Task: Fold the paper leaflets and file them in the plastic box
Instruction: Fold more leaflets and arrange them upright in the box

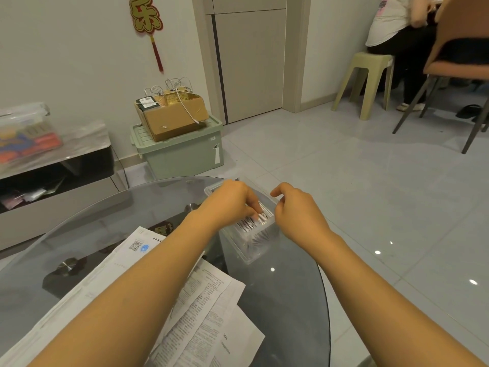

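A clear plastic box (250,250) stands on the round glass table (66,234), near its far right edge. Several folded leaflets (251,225) stand packed on edge inside it. My left hand (230,201) is over the box, its curled fingertips down among the folded leaflets. My right hand (293,207) is at the box's right rim with fingers curled; whether it grips the rim is hidden. Unfolded printed leaflets (206,313) lie spread on the table under my left forearm.
Beyond the table a green storage bin (182,152) carries a cardboard box (172,115) with cables. A low cabinet (53,165) stands at the left. At the far right a person sits on a stool (367,80) beside an orange chair (455,62).
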